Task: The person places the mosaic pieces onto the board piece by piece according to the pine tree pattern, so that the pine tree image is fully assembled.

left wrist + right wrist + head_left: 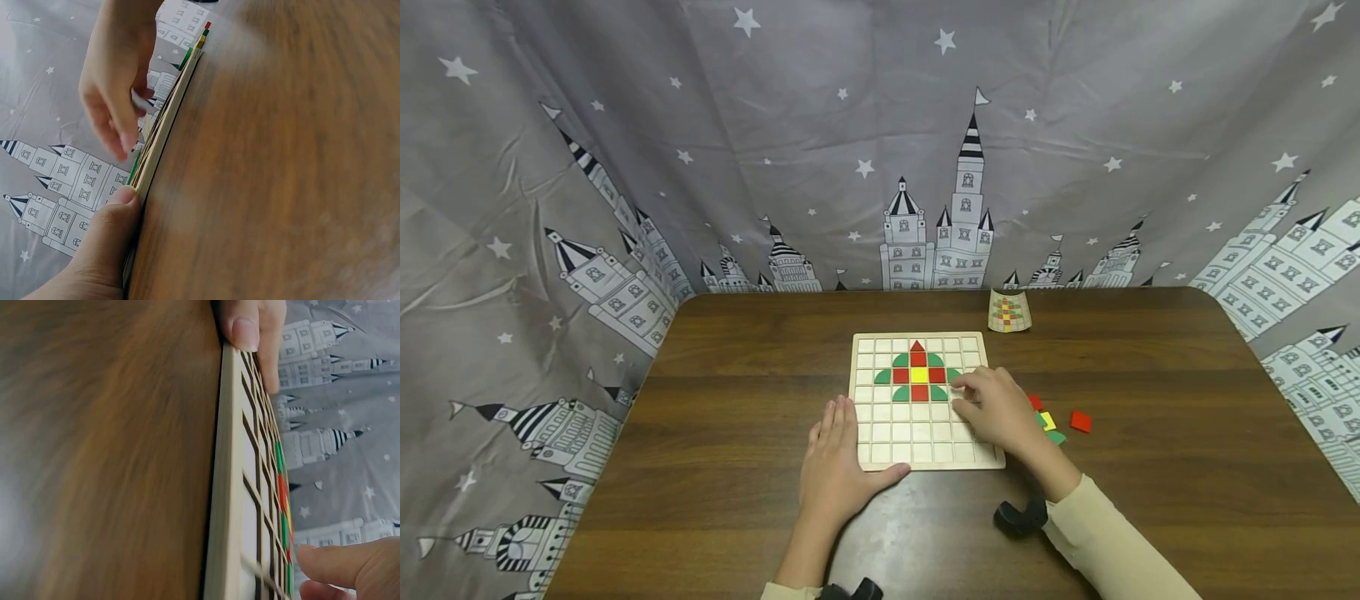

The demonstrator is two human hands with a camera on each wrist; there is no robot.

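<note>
A pale square grid board [880, 433] lies on the table, with colored tiles forming a pattern in its upper half. At its center is a yellow square [919, 375], with red squares [919, 392] around it and a red triangle [917, 346] on top. Green rounded pieces [901, 392] flank them. My left hand [835, 471] rests along the board's left edge, its thumb at the near edge. Over the board's right side is my right hand [996, 408], index fingertip right at the outermost green piece [953, 375], thumb apart from the index finger.
Right of the board lie several loose tiles, among them a red square [1081, 422], a yellow one [1048, 421] and a green piece [1056, 437]. A curled pattern card [1010, 312] stands behind the board. Grey castle-print cloth [820, 167] hangs behind the brown table [737, 400].
</note>
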